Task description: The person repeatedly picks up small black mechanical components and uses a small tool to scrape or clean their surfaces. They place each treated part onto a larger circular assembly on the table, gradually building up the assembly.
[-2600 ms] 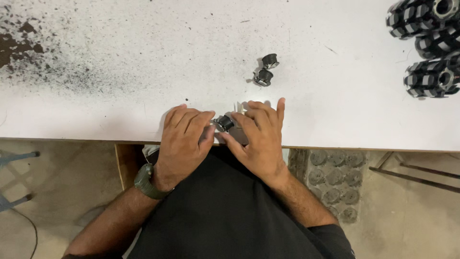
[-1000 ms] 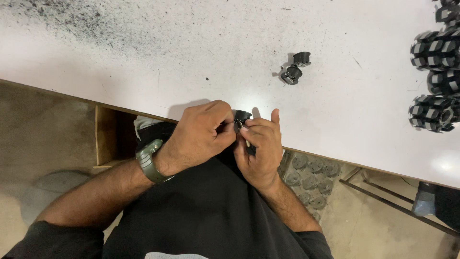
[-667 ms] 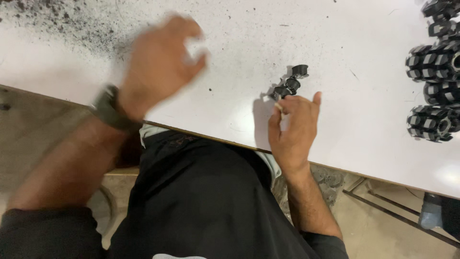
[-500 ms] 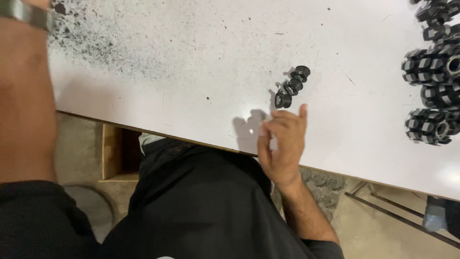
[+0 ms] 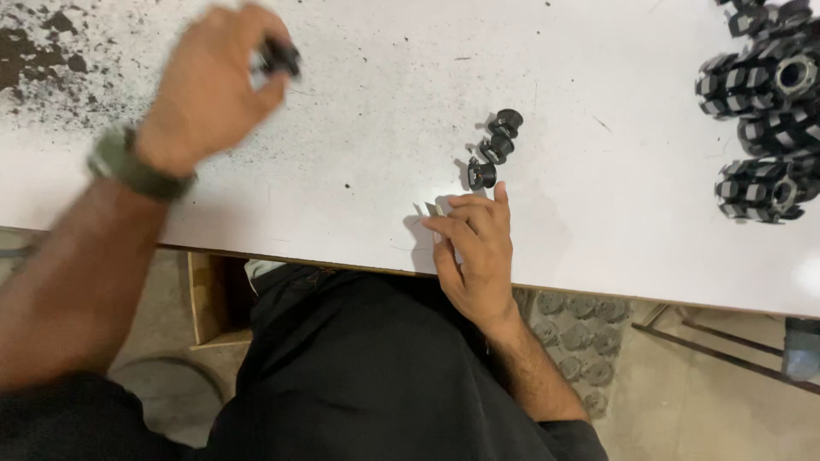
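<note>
My left hand (image 5: pixel 209 85) is raised over the left part of the white table (image 5: pixel 359 128), blurred, its fingers closed on a small black part (image 5: pixel 280 58). My right hand (image 5: pixel 474 248) rests near the table's front edge with a small pale piece (image 5: pixel 434 211) at its fingertips; whether it grips that piece is unclear. Just beyond its fingers lie three small black round parts (image 5: pixel 494 148) in a short row.
Several larger black ribbed wheel-like parts (image 5: pixel 764 119) are stacked at the table's right end. Dark grit (image 5: pixel 43 43) is scattered over the far left. Below the table edge are a wooden box (image 5: pixel 209 299), a patterned floor patch (image 5: pixel 581 341) and a metal frame (image 5: pixel 726 350).
My hands have separated from in front of my body. The left swung far left and returned over the table holding a black part. A third small part now lies with the two on the table.
</note>
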Available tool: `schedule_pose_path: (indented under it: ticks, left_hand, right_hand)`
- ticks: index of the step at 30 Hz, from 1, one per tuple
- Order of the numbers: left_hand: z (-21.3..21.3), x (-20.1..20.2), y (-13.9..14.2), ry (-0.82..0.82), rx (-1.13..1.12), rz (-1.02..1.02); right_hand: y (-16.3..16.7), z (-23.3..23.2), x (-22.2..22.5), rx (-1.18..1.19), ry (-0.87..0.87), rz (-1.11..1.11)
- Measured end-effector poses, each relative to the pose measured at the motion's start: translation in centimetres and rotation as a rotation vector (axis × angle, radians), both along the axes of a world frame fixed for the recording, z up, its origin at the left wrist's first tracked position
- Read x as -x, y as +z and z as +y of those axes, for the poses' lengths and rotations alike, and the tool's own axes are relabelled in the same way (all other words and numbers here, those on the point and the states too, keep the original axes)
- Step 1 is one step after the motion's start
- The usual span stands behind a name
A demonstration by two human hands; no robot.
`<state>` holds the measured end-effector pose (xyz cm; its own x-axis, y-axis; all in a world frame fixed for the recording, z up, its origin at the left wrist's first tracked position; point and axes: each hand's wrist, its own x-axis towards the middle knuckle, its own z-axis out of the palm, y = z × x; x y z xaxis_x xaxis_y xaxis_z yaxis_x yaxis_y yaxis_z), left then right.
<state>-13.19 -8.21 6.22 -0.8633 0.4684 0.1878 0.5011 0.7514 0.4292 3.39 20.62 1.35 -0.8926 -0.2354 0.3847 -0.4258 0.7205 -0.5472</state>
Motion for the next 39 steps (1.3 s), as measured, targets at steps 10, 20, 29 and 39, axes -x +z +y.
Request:
schedule_pose_path:
  ticks: [10, 20, 29, 39]
  left_hand:
    - [4.4, -12.9, -6.7, -0.265, -0.301, 0.079]
    - [5.4, -14.2, -6.2, -0.194, -0.176, 0.448]
    - [6.1, -16.1, -7.1, -0.029, -0.304, 0.303]
    - [6.4, -16.8, -7.5, 0.029, -0.351, 0.213]
  right_hand:
    - [-0.1, -1.2, -0.3, -0.13, 0.053, -0.004]
    - [-0.5, -2.3, -0.3, -0.118, -0.054, -0.017]
    - [-0.9, -1.4, -1.9, -0.062, -0.06, 0.08]
    - [-2.8, -2.4, -2.7, 0.083, 0.055, 0.103]
